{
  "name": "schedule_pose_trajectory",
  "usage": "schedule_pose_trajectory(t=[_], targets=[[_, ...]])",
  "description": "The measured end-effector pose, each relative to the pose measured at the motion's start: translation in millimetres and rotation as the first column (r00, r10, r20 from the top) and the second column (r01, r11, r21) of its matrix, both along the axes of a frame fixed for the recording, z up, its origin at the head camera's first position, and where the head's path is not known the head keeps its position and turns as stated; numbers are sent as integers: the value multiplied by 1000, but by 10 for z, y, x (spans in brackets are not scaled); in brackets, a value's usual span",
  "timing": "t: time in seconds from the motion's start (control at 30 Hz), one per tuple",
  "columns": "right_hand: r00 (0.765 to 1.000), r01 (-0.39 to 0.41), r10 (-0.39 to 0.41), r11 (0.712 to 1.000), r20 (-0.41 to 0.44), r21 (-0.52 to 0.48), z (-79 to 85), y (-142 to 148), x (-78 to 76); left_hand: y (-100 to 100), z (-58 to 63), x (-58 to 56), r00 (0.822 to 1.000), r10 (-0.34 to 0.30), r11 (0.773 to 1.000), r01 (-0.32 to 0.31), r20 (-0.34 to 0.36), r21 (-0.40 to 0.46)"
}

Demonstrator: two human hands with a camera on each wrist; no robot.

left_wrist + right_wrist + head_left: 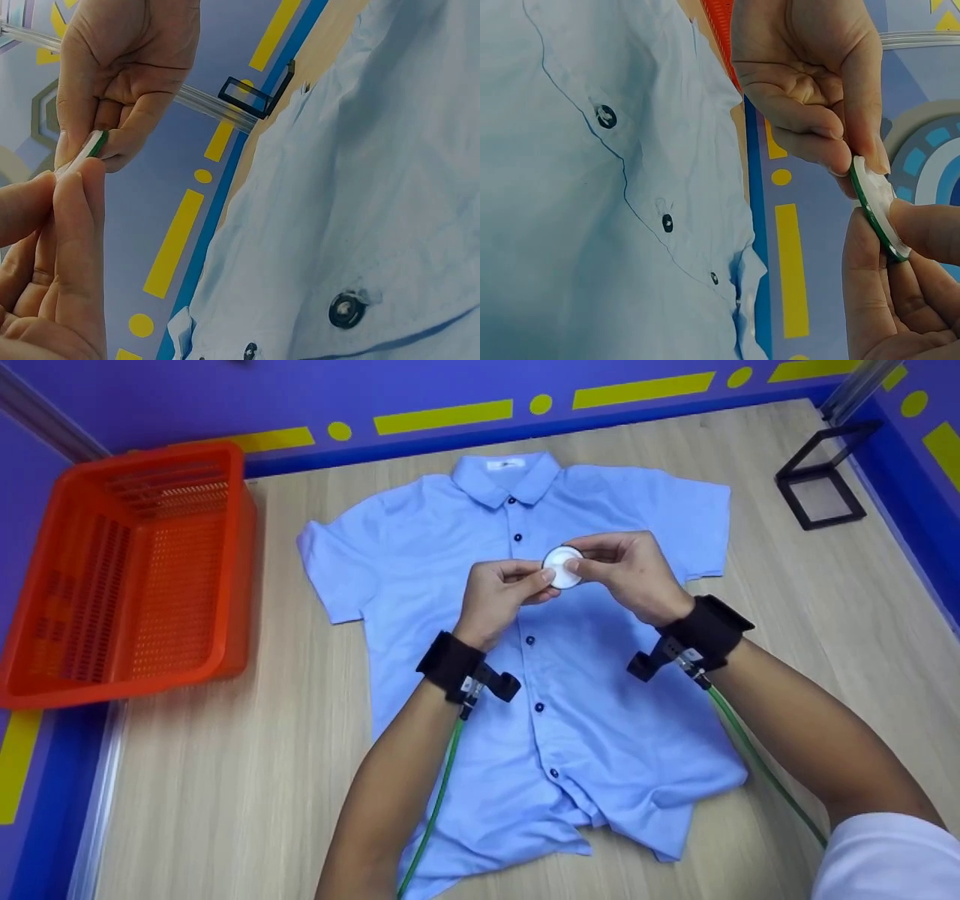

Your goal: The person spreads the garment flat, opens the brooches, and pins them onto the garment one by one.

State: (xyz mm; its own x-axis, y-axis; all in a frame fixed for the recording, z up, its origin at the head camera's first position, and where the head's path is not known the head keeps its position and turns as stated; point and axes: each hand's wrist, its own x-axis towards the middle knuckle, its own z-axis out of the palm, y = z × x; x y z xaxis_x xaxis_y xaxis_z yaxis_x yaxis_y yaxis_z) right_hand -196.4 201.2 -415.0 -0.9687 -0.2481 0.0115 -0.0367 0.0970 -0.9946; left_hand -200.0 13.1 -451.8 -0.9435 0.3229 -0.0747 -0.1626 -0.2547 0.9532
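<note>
Over the shirt point(420, 547), left hand point(491, 600) and right hand point(637, 574) both pinched a white disc point(560, 559), seemingly handling it, next move likely needing steadiness.

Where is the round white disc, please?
The disc is just right of centre in the head view, pinched by the left hand and right hand above the blue fabric shirt.

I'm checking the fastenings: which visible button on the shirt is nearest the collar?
The topmost button on the blue short-sleeved shirt, set between the two points of the collar; the other visible buttons run down the front below it.
</note>
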Motion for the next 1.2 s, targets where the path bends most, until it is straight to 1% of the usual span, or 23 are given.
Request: schedule_pose_trajectory(t=[0.13,0.23,0.33,0.57,0.63,0.73,0.87,1.0,1.2], targets=[[1000,-8,8,1000,18,-19,-6,3,4,14,-112,-30,1000,11,1000,-11,-4,11],[999,-10,11,999,31,-31,-17,6,4,25,-141,-33,1000,17,1000,-17,2,21],[999,-11,12,1000,32,-30,-50,18,-6,32,-145,-32,1000,21,999,-21,9,25],[999,-20,21,999,34,-32,-197,69,-67,31,-142,-33,999,17,999,-19,37,37],[999,-22,23,999,34,-31,-192,68,-64,30,-146,-39,999,13,999,-15,44,39],[999,-28,29,999,30,-26,-140,51,-41,31,-151,-46,999,9,999,-11,48,37],[999,-34,35,999,24,-18,-91,36,-21,31,-155,-45,999,16,999,-17,39,28],[999,-27,28,999,25,-29,-145,62,-50,40,-151,-42,999,32,999,-33,29,29],[1000,-17,18,997,21,-82,-230,106,-109,58,-133,-65,999,37,999,-37,7,24]])
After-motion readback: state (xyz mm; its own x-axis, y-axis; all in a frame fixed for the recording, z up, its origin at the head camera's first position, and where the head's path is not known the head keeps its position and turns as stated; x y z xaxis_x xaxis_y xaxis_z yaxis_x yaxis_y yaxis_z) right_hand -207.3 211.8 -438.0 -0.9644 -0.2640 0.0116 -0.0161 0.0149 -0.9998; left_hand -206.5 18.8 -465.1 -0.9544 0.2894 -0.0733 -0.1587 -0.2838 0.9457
